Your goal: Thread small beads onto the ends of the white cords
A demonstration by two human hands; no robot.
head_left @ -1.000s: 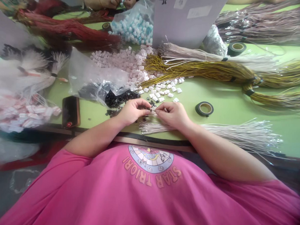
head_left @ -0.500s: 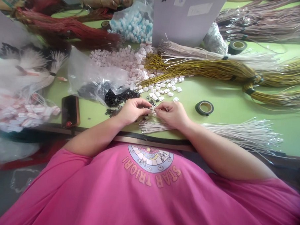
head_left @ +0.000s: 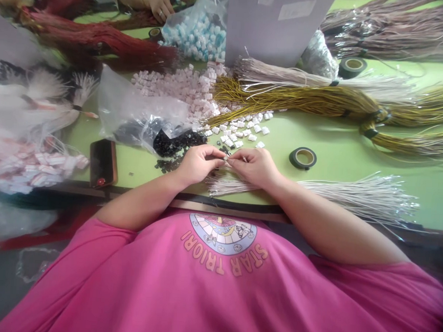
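Note:
My left hand point(head_left: 198, 163) is closed in a pinch, thumb against forefinger, on something too small to make out. Its fingertips meet those of my right hand point(head_left: 257, 166), which pinches the end of a thin white wire. Below my hands lies a bundle of white wires point(head_left: 356, 194) with shiny ends, running under my right wrist to the right. Small black plastic pieces point(head_left: 176, 143) are heaped beside my left hand. Just beyond my fingers, small white plastic connectors point(head_left: 241, 130) are scattered on the green table point(head_left: 263, 207).
A roll of black tape point(head_left: 302, 159) lies right of my right hand. Yellow wires point(head_left: 312, 101) stretch across behind it. At left are a phone point(head_left: 103, 163) and a clear plastic bag point(head_left: 117, 102). A grey box point(head_left: 275, 31) stands at the back, near a co-worker's hand point(head_left: 158, 4).
My left fingertips have come right, up against my right fingertips. At the back, the co-worker's hands have moved apart.

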